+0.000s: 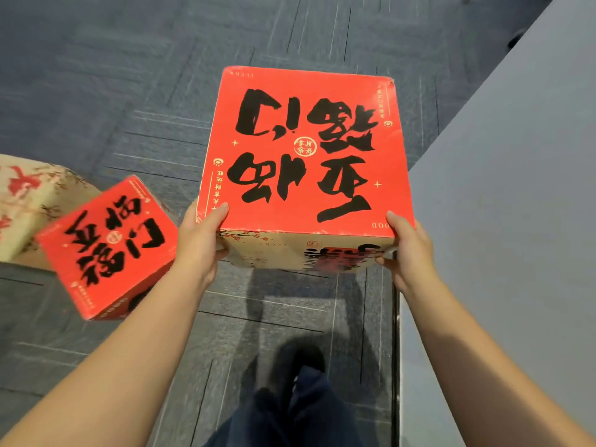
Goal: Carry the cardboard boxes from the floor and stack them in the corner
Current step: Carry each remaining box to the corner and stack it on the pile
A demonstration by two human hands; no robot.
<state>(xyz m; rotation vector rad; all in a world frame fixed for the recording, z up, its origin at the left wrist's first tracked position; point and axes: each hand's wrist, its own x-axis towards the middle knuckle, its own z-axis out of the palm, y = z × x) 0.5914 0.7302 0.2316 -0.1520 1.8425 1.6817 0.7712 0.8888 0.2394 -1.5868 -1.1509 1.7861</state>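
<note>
I hold a cardboard box (306, 156) with a red top and large black brush characters in the air above the carpet, in the middle of the view. My left hand (198, 240) grips its near left corner, thumb on the red top and fingers under the side. My right hand (409, 250) grips the near right corner the same way. A second red-topped box (109, 250) sits on the floor to the left, turned at an angle. Behind it lies a beige box (35, 195) with red flower print.
A pale grey wall (503, 188) runs along the right side, close to the held box. Blue-grey carpet tiles (113, 75) cover the floor ahead and to the left. My dark shoe and trouser leg (300, 391) show below the box.
</note>
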